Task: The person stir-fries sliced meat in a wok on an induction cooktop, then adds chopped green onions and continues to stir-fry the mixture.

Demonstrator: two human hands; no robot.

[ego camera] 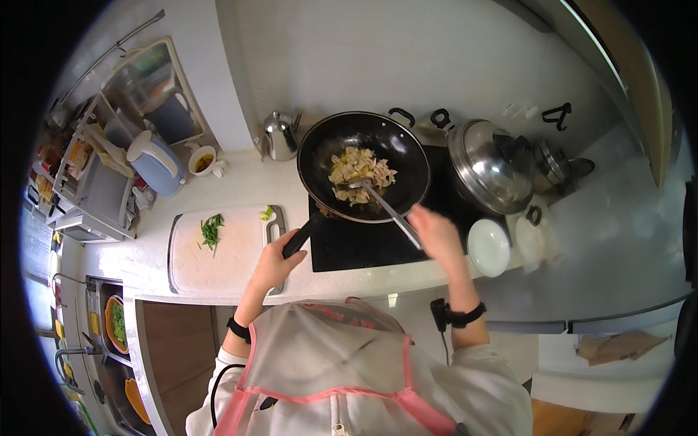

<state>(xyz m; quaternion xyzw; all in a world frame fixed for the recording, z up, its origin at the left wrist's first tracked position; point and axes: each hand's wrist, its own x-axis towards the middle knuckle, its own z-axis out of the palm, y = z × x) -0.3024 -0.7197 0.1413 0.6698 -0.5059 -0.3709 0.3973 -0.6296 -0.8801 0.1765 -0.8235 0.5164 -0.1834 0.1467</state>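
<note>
My left hand [277, 263] grips the black handle [301, 238] of a dark wok [381, 133] on the black cooktop [349, 250]. Pale cooked meat pieces [357, 166] lie heaped in the wok's middle. In my right hand [434, 231] is the shaft of a metal spatula [391, 212], whose head rests among the meat. That hand is slightly blurred, beside the wok's near right rim. Left of my left hand lies a white cutting board [218, 267] with chopped greens [211, 230] on it.
A lidded steel pot [485, 163] stands right of the wok, with a white bowl [489, 248] in front. Behind on the left are a steel kettle [280, 136], a small bowl of sauce [203, 162] and a blue electric kettle [155, 163]. The sink [112, 370] holds orange baskets.
</note>
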